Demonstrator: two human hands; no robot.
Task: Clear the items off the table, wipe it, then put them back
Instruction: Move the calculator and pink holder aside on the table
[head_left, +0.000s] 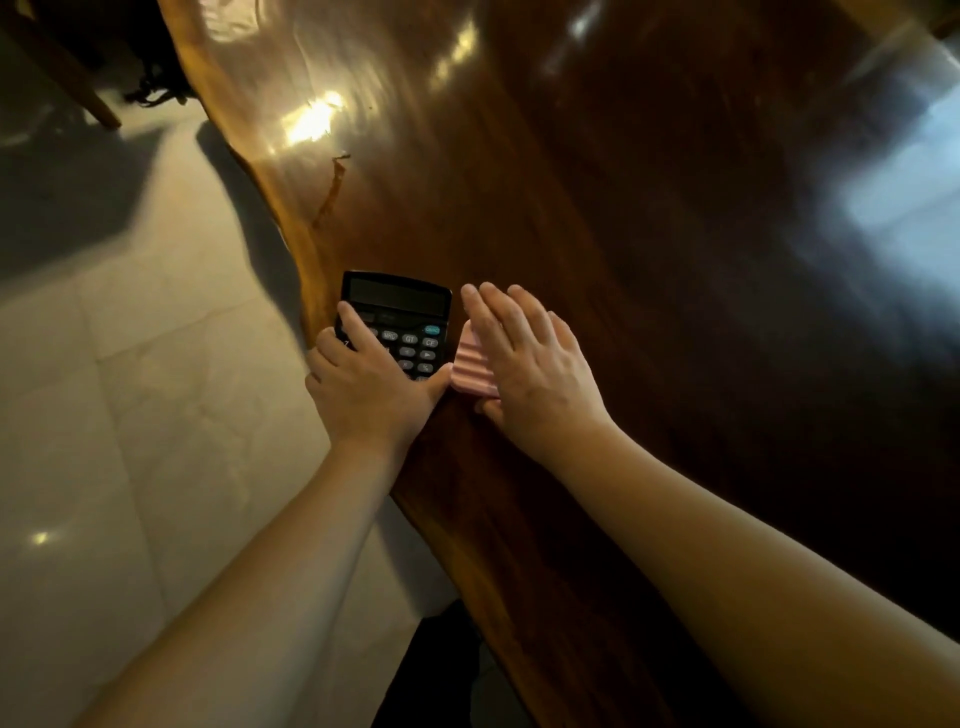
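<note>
Wooden table bears black calculator, pink ridged item.

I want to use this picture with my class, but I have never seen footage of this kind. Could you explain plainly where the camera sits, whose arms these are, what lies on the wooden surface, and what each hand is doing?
There is no machine here. The single picture comes from a wide-angle camera worn on a person's head, looking down, so the two bare arms reaching in from the bottom are that person's own. They stand at a dark, glossy wooden table with a pale tiled floor to its left. Near the table's edge lies a black calculator. The left hand rests on its lower keys, fingers curled around its sides. Right beside it is a small pink ribbed object; I cannot tell what it is. The right hand lies flat over it, fingers stretched out. Neither thing is lifted yet.
</note>
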